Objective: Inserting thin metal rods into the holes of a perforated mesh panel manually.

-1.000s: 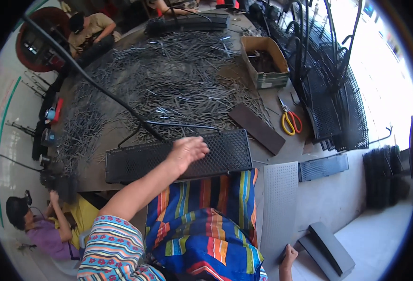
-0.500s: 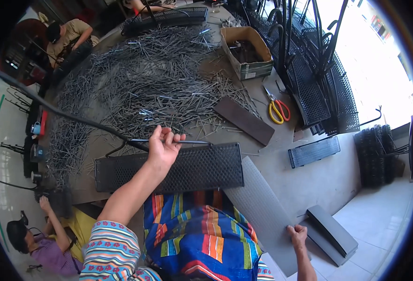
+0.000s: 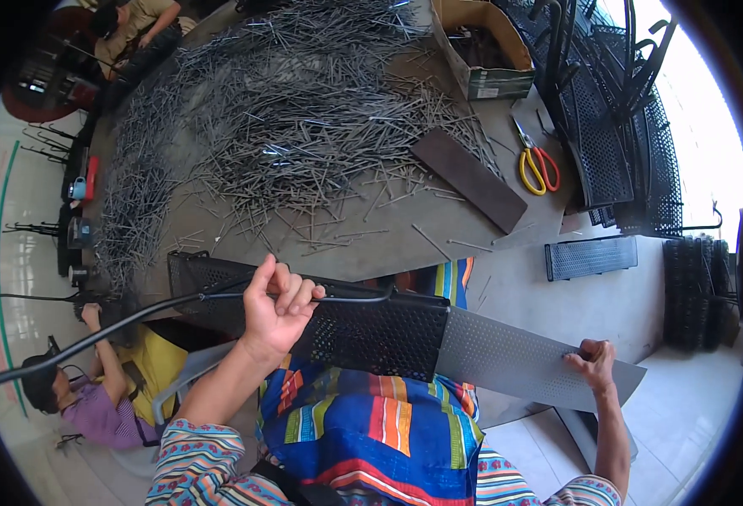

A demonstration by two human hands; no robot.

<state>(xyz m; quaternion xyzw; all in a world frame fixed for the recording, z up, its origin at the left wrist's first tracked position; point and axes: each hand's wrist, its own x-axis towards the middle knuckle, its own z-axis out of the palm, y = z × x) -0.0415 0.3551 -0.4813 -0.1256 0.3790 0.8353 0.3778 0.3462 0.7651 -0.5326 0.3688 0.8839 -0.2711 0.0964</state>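
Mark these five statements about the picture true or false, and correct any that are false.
1. The left hand holds a black rod. True.
2. The scissors have one yellow and one red handle. True.
3. The right hand holds the scissors. False: it grips the grey sheet, and the scissors lie on the table.
4. The brown board lies left of the scissors. True.
5. The box is shut. False: its top is open.
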